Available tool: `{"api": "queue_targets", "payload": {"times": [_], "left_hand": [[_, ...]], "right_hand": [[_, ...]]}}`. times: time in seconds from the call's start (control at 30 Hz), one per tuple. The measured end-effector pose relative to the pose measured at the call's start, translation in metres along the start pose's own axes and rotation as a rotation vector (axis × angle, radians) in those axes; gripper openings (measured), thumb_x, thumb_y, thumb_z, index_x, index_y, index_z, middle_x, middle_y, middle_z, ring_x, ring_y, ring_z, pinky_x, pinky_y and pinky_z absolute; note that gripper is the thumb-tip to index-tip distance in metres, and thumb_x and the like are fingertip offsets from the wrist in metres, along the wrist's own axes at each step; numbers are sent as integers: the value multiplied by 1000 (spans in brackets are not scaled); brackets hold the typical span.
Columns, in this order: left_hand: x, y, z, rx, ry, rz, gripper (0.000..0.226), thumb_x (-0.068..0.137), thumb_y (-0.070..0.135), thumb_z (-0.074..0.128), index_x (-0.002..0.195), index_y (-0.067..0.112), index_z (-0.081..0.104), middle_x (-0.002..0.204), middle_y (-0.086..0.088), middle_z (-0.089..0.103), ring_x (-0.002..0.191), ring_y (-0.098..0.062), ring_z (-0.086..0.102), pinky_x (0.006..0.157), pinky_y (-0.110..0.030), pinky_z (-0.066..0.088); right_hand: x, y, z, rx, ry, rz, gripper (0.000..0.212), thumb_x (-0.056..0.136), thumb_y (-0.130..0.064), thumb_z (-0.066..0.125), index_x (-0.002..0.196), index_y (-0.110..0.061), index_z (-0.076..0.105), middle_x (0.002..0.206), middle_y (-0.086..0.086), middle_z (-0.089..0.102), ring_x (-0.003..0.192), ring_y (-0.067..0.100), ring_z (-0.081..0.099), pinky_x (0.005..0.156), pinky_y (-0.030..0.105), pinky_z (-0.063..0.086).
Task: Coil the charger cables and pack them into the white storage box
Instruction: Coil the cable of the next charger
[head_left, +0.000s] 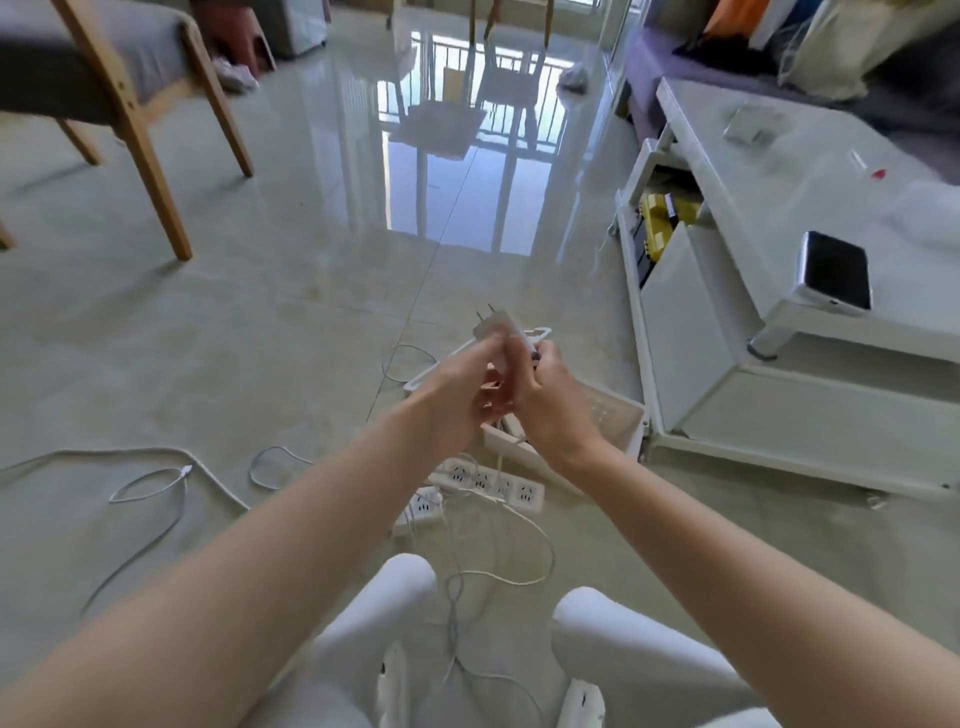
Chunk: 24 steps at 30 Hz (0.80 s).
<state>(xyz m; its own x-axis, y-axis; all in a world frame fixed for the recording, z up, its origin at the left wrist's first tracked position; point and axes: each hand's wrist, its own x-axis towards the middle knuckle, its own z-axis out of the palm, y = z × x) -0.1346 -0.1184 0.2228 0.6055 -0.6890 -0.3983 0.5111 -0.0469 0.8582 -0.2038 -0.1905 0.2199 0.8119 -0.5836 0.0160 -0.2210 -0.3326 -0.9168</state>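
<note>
Glossy tile floor (260, 312) fills my feed. Both grips, left hand (457, 395) and right hand (550, 400), curl round one charger (493, 325), prongs up, above the one white box (608, 415). Two power strips (488, 480) lie just beside the box. Cables (156, 483) sprawl nearer, too tangled to count.

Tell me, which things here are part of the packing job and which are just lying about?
Job: charger held by left hand and right hand; white storage box; loose cable on the floor.
Lying about: phone on the low table; wooden chair.
</note>
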Motion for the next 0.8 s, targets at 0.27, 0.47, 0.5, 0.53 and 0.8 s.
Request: {"api": "queue_targets", "payload": {"times": [0.27, 0.47, 0.5, 0.53, 0.8], "left_hand": [[-55, 31, 29, -210, -7, 202, 45, 98, 44, 37, 125, 10, 50, 79, 3, 72, 71, -14, 70, 73, -29, 53], [-95, 41, 37, -238, -147, 126, 37, 92, 50, 44, 96, 15, 56, 67, -2, 68, 31, -10, 42, 35, -14, 34], [-101, 38, 36, -188, -201, 87, 38, 88, 50, 47, 91, 14, 56, 64, -3, 66, 27, -9, 34, 32, -12, 24], [-105, 33, 35, -97, -260, 48, 40, 82, 51, 49, 88, 11, 55, 62, -3, 64, 25, -7, 29, 32, -12, 17], [-103, -12, 6, 951, -219, -67, 33, 89, 48, 55, 87, 16, 62, 61, -3, 66, 40, -11, 31, 37, -18, 24]], "right_hand": [[-48, -3, -29, -69, -131, -228, 39, 100, -32, 32, 71, -21, 55, 58, -6, 53, 52, 8, 47, 58, 21, 38], [-77, 21, -47, -229, -342, -153, 46, 99, -25, 39, 53, -27, 44, 53, -10, 47, 51, 5, 42, 61, 21, 37], [-79, 27, -47, -231, -370, -120, 45, 99, -24, 41, 53, -26, 44, 54, -10, 47, 52, 6, 42, 62, 23, 39], [-80, 34, -49, -227, -388, -77, 44, 98, -23, 43, 54, -24, 45, 55, -9, 46, 53, 8, 43, 62, 25, 41], [-79, 44, -81, -451, -208, -15, 40, 94, -39, 51, 56, -26, 55, 45, -19, 48, 43, 4, 39, 52, 27, 27]]}}
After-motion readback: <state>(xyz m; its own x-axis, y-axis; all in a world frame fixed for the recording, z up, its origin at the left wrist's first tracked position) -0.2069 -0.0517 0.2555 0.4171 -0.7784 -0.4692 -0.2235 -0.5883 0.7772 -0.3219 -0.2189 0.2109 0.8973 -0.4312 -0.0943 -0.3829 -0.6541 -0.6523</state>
